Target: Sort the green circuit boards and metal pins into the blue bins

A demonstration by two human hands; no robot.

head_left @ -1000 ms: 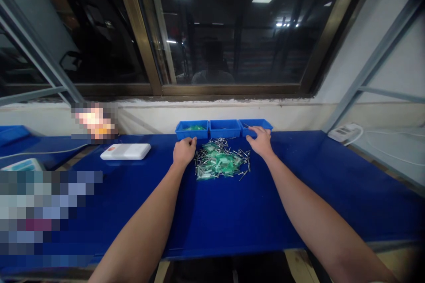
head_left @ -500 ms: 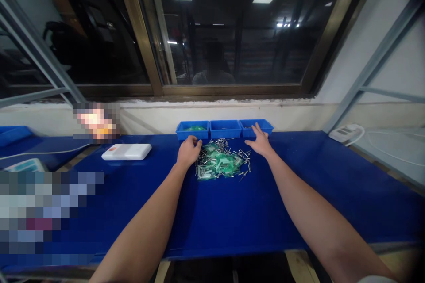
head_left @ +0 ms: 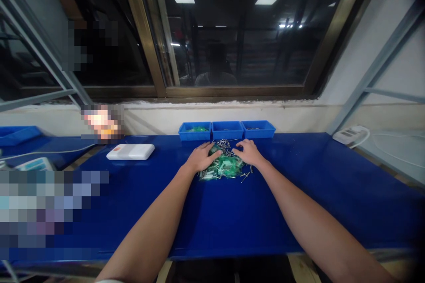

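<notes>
The right hand (head_left: 249, 153) is no longer hovering at the right blue bin (head_left: 259, 134); it is now reaching over the right side of the pile of metal pins and green packets (head_left: 227, 167). The left hand (head_left: 199, 159) is spreading over its left side, thumb and fingers apart. The pile is lying between them; whether the right is gripping anything, I can't tell.

A blue table (head_left: 229, 216) carries silvery metal pins (head_left: 224, 145), green plastic packets (head_left: 227, 166), three blue rectangular bins (head_left: 228, 133), a white oblong box (head_left: 130, 152).
</notes>
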